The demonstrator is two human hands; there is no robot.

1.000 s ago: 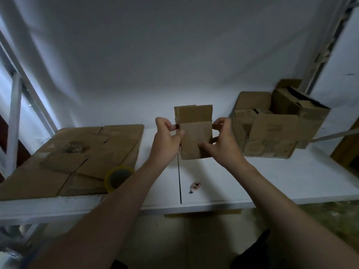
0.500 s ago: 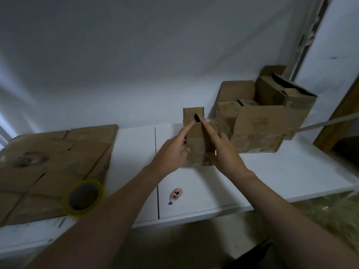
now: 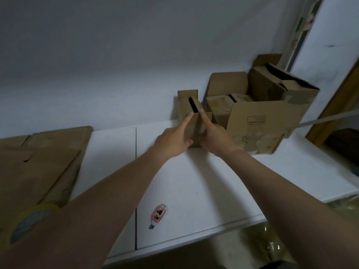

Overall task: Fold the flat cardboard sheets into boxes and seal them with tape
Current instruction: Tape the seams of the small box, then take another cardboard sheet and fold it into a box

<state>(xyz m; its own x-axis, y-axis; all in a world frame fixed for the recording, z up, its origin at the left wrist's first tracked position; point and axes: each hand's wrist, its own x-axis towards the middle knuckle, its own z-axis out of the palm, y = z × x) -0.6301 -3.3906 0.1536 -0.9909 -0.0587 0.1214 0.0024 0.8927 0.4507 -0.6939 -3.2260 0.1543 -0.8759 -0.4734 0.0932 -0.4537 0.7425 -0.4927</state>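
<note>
Holds a small brown cardboard box (image 3: 185, 108) upright on the white table (image 3: 213, 181), toward the back, just beside a large open brown carton (image 3: 258, 131) stuffed with other boxes. Presses the left hand (image 3: 172, 138) against 1 side and the right hand (image 3: 215, 135) against the other, both unclenched, with index fingers straight and reaching up to the top edge. Probably does so to push the 2 top flaps together. Shows a dark slit between them: not yet closed, no tape visible on it. Reaches with both forearms stretched well forward, converging on the box. Has a yellow-rimmed roll of tape (image 3: 29, 218) at the near left, half hidden by the left forearm, by the flat brown cardboard sheets (image 3: 38, 162). Handy, presumably, for sealing.
</note>
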